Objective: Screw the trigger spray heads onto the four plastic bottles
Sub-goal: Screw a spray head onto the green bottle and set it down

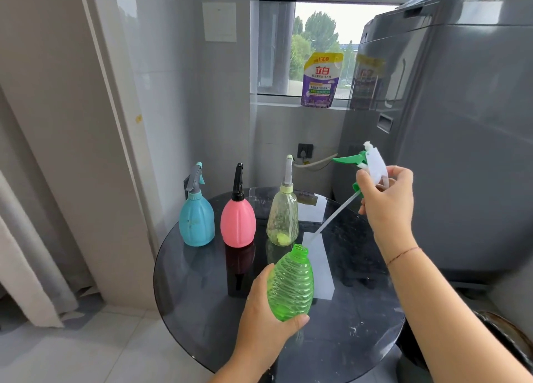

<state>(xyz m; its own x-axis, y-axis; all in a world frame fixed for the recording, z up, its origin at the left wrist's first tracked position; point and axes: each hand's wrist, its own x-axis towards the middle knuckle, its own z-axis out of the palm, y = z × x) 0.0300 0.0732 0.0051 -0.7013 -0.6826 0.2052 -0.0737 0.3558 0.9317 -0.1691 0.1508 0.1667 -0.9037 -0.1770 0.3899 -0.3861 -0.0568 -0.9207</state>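
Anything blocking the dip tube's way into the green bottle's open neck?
Nothing visible. The dip tube hangs from the spray head in the right hand, its tip just above and beside the green bottle, tilted in the left hand.

- Far edge of counter: blue bottle, pink bottle, clear bottle stand in a row, narrow gaps between them.
- Near half of counter bare, open from the near edge.
- Right: washing machine just beside the counter's right edge, blocks that side.
- Left: wall close behind the blue bottle.
- Left hand with green bottle sits over the counter's middle.
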